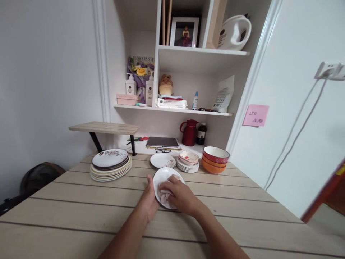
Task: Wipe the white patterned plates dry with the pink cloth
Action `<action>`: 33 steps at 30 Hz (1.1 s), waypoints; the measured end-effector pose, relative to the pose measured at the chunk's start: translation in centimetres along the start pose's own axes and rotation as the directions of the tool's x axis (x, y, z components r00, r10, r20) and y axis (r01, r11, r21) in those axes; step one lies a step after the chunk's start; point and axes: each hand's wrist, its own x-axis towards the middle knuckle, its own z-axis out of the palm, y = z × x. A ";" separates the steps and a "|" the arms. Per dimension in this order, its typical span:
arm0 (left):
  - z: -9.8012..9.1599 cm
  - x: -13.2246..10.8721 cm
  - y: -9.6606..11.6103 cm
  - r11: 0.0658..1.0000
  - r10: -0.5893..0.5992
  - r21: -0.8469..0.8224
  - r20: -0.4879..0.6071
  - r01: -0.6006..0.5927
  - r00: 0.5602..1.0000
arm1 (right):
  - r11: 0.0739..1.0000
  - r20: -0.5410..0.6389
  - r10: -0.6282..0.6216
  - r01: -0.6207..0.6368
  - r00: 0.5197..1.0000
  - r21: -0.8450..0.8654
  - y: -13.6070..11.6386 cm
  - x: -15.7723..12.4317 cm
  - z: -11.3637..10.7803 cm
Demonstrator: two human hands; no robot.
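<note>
A small white plate [159, 175] with a dark rim is in front of me, over the middle of the table. My left hand [150, 201] grips it by its left edge, thumb up along the rim and the other fingers mostly hidden beneath. Pressed against the plate's face is a crumpled whitish cloth or tissue [164, 196], bunched under the curled fingers of my right hand [179, 194]. Just behind lies a short stack of similar plates [161, 160] with a brown flower print on top.
Large plates are stacked [110, 160] at the left, by a small raised wooden stand [105, 126]. Small dishes [188, 162] and red and orange bowls [215, 160] stand at the right. Behind are glasses [163, 151], a laptop [163, 141], a red jug [189, 133] and shelves [175, 109].
</note>
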 end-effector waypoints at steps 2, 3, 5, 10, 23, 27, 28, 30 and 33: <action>0.1 0.0 0.0 1.000 0.001 0.004 -0.003 -0.001 1.000 | 0.998 -0.108 -0.003 0.010 0.994 0.063 0.0 0.9 0.8; 0.1 -0.1 -0.1 1.000 -0.002 0.013 -0.013 0.002 1.000 | 0.997 -0.160 0.012 0.001 0.987 0.082 0.2 1.3 1.1; 0.3 -0.1 -0.2 0.999 -0.002 0.043 -0.043 0.003 0.999 | 0.996 -0.242 0.044 -0.022 0.969 0.090 0.6 2.0 1.4; 0.6 -0.2 -0.4 0.992 0.012 0.129 -0.084 -0.001 0.996 | 0.989 -0.406 0.145 -0.123 0.902 0.080 1.4 2.6 1.1; 0.3 -0.1 -0.3 0.995 -0.007 0.102 -0.039 0.011 0.999 | 0.994 -0.348 0.098 -0.107 0.933 -0.007 0.3 2.2 1.4; 0.5 -0.3 -0.3 0.998 0.004 0.060 -0.033 -0.002 0.999 | 1.000 -0.235 0.003 -0.004 0.972 -0.005 -0.1 1.8 1.4; 0.5 -0.3 -0.3 0.999 0.006 0.052 -0.032 -0.005 0.999 | 1.000 -0.202 -0.024 0.023 0.979 -0.003 -0.2 1.7 1.4; 0.4 -0.3 -0.3 0.999 -0.003 0.046 -0.035 0.004 0.999 | 0.998 -0.143 -0.065 0.066 0.988 0.008 -0.3 1.4 1.3; 0.2 -0.3 -0.1 0.998 -0.037 0.045 -0.034 0.038 0.999 | 0.992 -0.042 -0.119 0.120 0.992 0.033 -0.3 0.9 0.7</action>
